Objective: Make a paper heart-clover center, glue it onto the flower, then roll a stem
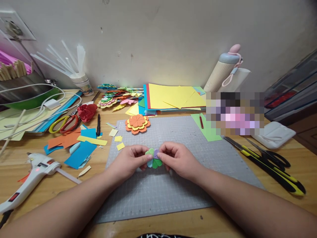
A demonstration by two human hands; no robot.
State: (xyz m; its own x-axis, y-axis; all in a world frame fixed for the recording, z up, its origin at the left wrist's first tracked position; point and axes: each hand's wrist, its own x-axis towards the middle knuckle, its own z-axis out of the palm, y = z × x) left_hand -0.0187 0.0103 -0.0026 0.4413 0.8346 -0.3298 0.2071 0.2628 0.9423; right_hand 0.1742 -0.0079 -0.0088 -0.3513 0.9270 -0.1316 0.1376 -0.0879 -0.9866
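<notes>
Between my two hands is a small paper flower (156,162) with green, light green, light blue and purple petals. My left hand (132,158) pinches its left side between thumb and fingers. On the opposite side, my right hand (174,156) grips the purple petal, thumb on top. Both hands are over the grey cutting mat (188,188). A layered orange and yellow paper flower (138,124) lies on the mat's far left part, beyond my left hand. Small yellow paper squares (120,146) lie near the mat's left edge.
At left lie a glue gun (41,168), coloured paper scraps (81,153) and red-and-yellow-handled scissors (66,124). To the right are a utility knife (269,170) and black scissors (274,158). Stacked coloured paper (173,96) and a bottle (223,69) stand by the wall.
</notes>
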